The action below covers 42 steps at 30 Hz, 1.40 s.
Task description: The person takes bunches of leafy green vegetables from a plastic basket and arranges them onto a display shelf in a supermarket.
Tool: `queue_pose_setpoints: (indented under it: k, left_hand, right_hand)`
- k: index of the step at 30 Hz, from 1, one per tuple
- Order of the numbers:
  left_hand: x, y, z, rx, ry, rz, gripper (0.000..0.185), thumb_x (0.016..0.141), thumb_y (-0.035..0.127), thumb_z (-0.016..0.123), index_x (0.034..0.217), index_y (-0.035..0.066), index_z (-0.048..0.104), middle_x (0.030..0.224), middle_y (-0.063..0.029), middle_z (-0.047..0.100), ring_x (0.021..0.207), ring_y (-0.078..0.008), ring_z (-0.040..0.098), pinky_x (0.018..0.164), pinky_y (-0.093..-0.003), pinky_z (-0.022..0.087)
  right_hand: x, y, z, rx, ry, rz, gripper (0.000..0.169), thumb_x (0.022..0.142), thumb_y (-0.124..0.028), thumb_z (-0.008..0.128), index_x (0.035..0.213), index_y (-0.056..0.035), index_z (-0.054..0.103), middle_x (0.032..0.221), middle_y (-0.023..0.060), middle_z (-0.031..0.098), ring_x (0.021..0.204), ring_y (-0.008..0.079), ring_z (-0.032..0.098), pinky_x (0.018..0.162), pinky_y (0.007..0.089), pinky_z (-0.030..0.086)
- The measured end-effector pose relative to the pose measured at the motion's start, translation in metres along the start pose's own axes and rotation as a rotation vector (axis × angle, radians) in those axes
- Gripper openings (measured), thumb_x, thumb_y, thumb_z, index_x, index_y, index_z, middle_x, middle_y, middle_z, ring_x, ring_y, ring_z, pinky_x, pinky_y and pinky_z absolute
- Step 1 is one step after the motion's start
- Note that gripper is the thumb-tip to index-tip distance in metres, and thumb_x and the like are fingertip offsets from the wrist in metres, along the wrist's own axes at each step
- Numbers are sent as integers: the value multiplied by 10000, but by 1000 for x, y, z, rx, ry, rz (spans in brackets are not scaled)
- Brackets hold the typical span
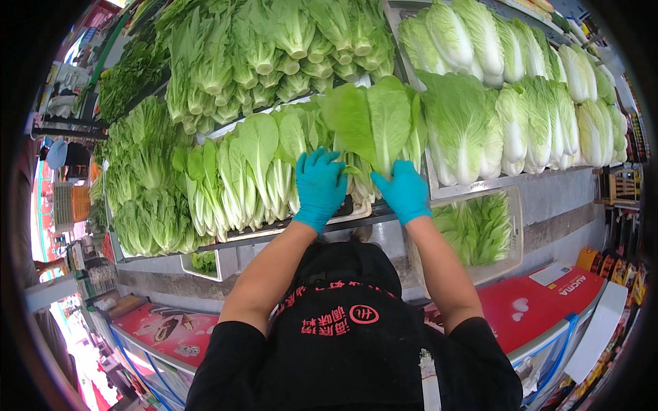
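Note:
In my gloved right hand is a broad-leaved green, gripped near its stalk with the thumb across the front. The leaves stand upright, and the left part is blurred. My left hand, also in a teal glove, lies over the row of white-stalked leafy greens with its fingers spread. A small bent leaf is close to its thumb; whether they touch I cannot tell. Further stalks show between the two hands. The row stands in a shallow tray on the display shelf.
Lettuces with cut stem ends are stacked behind. Napa cabbages fill the right side, and leafy lettuces the left. Below the shelf are a crate of greens and a smaller bin. Red-topped freezers stand nearer me.

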<state>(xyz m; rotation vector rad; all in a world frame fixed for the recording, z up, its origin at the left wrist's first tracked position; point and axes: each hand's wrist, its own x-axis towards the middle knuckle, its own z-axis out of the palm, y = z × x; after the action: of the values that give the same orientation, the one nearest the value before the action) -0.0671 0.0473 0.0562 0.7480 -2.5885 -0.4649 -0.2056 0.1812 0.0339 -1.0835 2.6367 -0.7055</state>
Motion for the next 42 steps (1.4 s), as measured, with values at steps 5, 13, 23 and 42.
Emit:
queue_pose_setpoints:
  k: [5,13,23,42]
  left_hand:
    - [-31,16,-17,-323,-31,-190,137,733,108,684,859,84,635,894,-85,648,775,-262,628,661,-342,495]
    - [-107,23,-40,-424,-440,-250,99,723,87,685,807,68,635,813,-99,633,681,-251,619,613,-332,491]
    - [-156,-5,-56,-797,-391,-673,84,770,74,702,796,24,640,766,-33,619,657,-73,564,580,-230,468]
    - [-157,-28,-97,-1139,-553,-270,151,737,36,719,848,-4,624,835,-71,638,739,-120,607,669,-263,498]
  right_hand:
    - [23,-6,18,-5,-10,23,519,691,-515,697,811,-29,559,821,184,590,735,376,595,624,461,470]
    - [50,-1,24,3,-253,144,572,628,-536,730,881,-38,610,901,192,631,806,371,613,677,448,489]
    - [50,-2,15,-11,-330,142,590,634,-546,728,845,-13,586,880,205,618,792,373,606,671,441,482]
    - [-101,-59,59,700,-660,621,244,785,-216,682,906,-15,614,733,69,629,515,127,577,433,246,452]
